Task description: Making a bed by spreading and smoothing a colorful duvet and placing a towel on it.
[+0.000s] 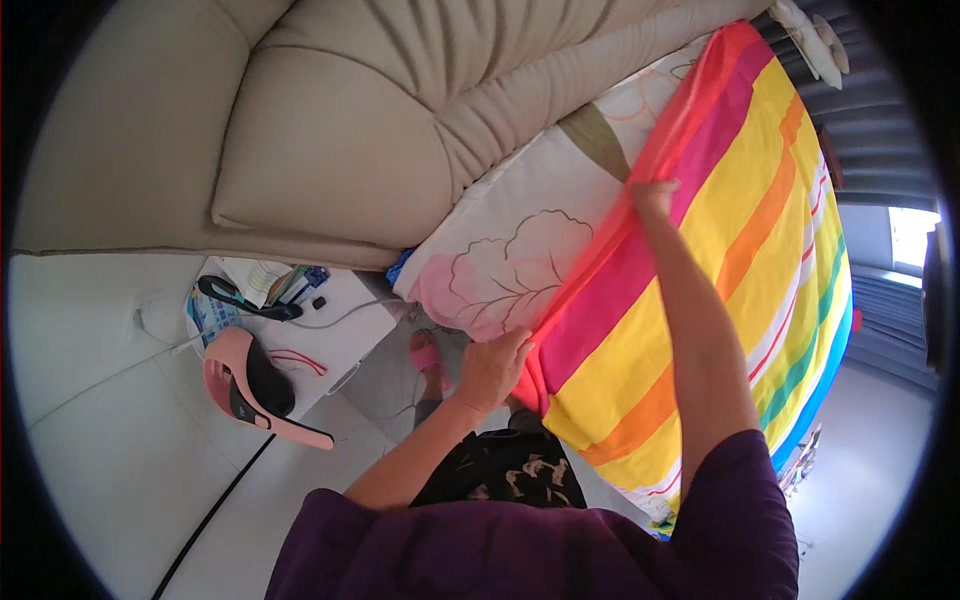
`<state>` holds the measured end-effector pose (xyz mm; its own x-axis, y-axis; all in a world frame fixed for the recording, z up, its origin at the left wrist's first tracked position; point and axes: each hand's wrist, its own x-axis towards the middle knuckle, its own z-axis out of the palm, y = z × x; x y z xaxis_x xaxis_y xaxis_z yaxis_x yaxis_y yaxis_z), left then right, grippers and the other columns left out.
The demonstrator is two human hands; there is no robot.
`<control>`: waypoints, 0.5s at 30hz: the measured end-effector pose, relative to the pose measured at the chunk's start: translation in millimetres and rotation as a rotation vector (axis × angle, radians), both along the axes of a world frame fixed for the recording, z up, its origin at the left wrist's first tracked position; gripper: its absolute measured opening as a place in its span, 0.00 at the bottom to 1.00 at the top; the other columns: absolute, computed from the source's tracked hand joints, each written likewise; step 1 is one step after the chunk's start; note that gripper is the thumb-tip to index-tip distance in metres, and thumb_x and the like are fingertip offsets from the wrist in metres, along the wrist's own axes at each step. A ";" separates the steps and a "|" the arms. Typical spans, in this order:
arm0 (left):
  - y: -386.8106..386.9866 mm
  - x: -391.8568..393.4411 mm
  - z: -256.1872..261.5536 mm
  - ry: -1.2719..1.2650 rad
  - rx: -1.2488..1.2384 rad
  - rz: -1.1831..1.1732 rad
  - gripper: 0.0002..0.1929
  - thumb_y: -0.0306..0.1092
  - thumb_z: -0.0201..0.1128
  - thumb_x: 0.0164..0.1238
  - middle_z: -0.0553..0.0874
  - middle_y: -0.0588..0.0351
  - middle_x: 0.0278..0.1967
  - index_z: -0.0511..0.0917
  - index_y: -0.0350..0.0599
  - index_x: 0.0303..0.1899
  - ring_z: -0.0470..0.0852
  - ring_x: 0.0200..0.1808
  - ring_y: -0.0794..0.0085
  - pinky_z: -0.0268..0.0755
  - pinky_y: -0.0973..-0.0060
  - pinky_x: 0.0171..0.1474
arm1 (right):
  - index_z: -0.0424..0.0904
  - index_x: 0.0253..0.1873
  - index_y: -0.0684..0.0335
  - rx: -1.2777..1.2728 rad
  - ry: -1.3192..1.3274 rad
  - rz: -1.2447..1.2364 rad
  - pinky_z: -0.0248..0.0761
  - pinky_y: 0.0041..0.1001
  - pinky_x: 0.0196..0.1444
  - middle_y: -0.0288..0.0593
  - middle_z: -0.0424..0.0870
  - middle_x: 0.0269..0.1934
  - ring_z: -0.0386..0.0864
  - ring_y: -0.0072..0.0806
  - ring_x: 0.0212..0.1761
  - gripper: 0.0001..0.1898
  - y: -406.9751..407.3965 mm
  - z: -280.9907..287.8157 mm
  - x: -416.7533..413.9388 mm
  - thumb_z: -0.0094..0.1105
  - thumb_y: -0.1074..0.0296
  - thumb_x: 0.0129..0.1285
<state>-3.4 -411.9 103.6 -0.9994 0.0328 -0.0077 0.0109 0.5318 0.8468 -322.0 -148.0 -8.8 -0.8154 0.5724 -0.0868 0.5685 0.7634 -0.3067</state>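
A striped fabric cover [720, 247] in yellow, orange, magenta, green and blue lies over most of the bed. My left hand [491, 367] grips its red edge near the bed's front corner. Farther along the same edge, my right hand [655, 196] grips the red border, thumb side up. Between the two hands the border runs fairly straight and bunched. Beside it shows a white sheet [525, 247] printed with pink flowers and an olive leaf. The fingers of both hands are partly hidden in the cloth.
A beige padded headboard [345, 142] stands against the bed. To the left, a white bedside table [352, 300] bears papers, a black strap-like object [247, 300], a pink and black device [255, 382] and cables. A black pole or cord [214, 514] crosses the tiled floor. Grey curtains [870, 135] hang at right.
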 end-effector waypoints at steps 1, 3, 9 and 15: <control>-1.3 -7.3 2.0 0.015 0.036 -0.019 0.07 0.34 0.56 0.57 0.78 0.51 0.24 0.71 0.45 0.35 0.79 0.25 0.60 0.69 0.69 0.24 | 0.51 0.61 0.65 0.000 0.089 -0.099 0.69 0.35 0.44 0.57 0.72 0.43 0.75 0.44 0.43 0.36 42.9 -5.2 -19.0 0.56 0.58 0.49; -38.5 0.5 -5.9 -0.152 0.100 0.200 0.07 0.35 0.57 0.57 0.76 0.47 0.21 0.72 0.43 0.33 0.78 0.25 0.57 0.67 0.67 0.24 | 0.69 0.48 0.68 -0.758 -0.018 -0.061 0.68 0.31 0.34 0.51 0.76 0.32 0.75 0.37 0.34 0.25 -23.4 10.3 -19.7 0.54 0.53 0.51; -127.5 -45.3 8.9 -0.206 0.121 0.367 0.07 0.34 0.58 0.56 0.76 0.45 0.21 0.73 0.41 0.30 0.76 0.24 0.55 0.66 0.66 0.27 | 0.73 0.35 0.64 -0.903 0.270 0.272 0.62 0.26 0.21 0.42 0.72 0.24 0.69 0.27 0.23 0.15 -128.9 80.7 -63.0 0.48 0.57 0.56; -155.5 -57.5 -14.3 0.090 -0.380 0.183 0.06 0.29 0.57 0.54 0.78 0.48 0.25 0.73 0.41 0.34 0.79 0.27 0.58 0.69 0.67 0.27 | 0.70 0.44 0.71 -0.517 0.128 0.322 0.67 0.35 0.41 0.53 0.77 0.36 0.75 0.43 0.38 0.20 -142.1 5.4 -77.2 0.46 0.57 0.58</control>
